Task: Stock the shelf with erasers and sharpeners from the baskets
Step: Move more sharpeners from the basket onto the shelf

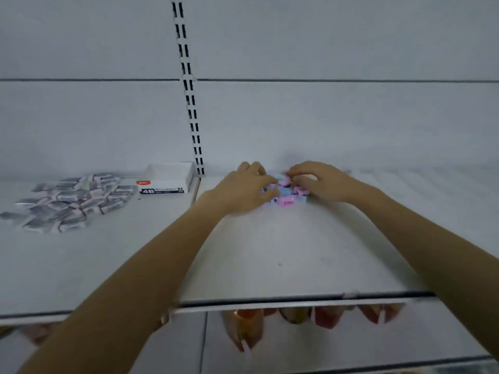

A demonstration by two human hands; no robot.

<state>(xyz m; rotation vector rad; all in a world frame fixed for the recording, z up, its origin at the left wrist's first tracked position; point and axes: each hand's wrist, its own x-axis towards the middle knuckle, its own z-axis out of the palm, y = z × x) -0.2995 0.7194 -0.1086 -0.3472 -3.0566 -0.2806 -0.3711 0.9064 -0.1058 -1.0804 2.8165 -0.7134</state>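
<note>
At 12 o'clock, left hand (pixel 244 188) and right hand (pixel 322 182) curl over small pink-and-blue plastic sharpeners (pixel 286 201), grip unclear; push them together gently.

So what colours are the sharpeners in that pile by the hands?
Pink and light blue. The sharpeners show in the head view, somewhat blurred.

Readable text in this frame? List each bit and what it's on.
"4B": front of the white box, left end.
"24": same box front, right end.
Red logo and small print on that box: too blurred to read.
Wrappers on the erasers: print blurred, unreadable.
Pink and blue sharpeners: no text legible.
</note>
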